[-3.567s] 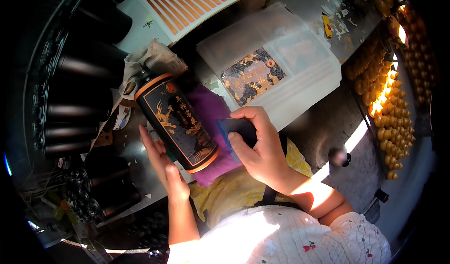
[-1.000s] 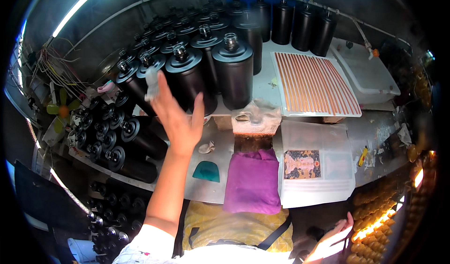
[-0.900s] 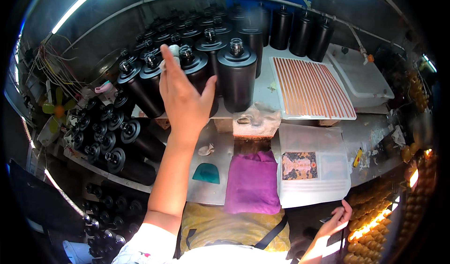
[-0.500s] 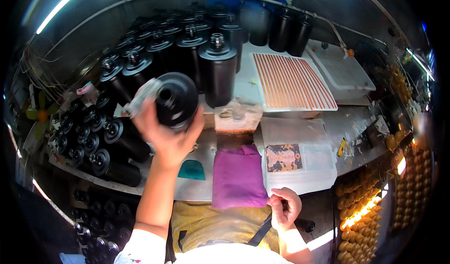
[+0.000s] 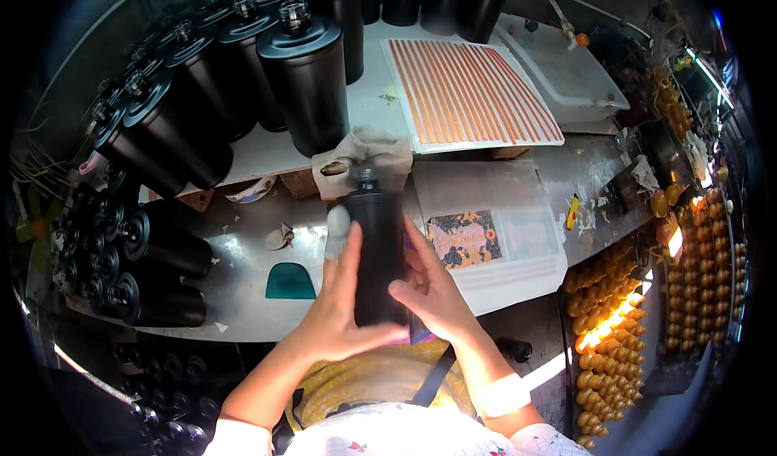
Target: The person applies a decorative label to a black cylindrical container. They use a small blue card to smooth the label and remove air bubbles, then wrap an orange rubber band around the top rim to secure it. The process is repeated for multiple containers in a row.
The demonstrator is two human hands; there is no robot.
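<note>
A black bottle (image 5: pixel 379 254) with a narrow neck lies in front of me, its neck pointing away. My left hand (image 5: pixel 336 314) is closed round its left side, and a pale wrap covers one fingertip. My right hand (image 5: pixel 437 298) holds the right side, thumb near the bottle's edge and other fingers partly hidden behind it. Beneath the bottle, a purple cloth (image 5: pixel 420 331) shows only as slivers. Just past the neck is a block draped in crumpled, stained cloth (image 5: pixel 388 150). A dark green rounded scraper-like piece (image 5: pixel 289 281) rests on the table, left of my left hand.
Several black bottles (image 5: pixel 303 80) stand at the back left; others (image 5: pixel 162 305) lie at the left edge. A white sheet with copper stripes (image 5: pixel 473 96), a plastic tray (image 5: pixel 558 76), a patterned sheet (image 5: pixel 465 239) and a yellow cutter (image 5: pixel 572 212) are rightward. Golden rounded pieces (image 5: pixel 603 375) fill racks at right.
My left hand has brought the bottle down and right, from above the table onto the purple cloth. The right hand has risen from near my lap to the bottle. The view has shifted too.
</note>
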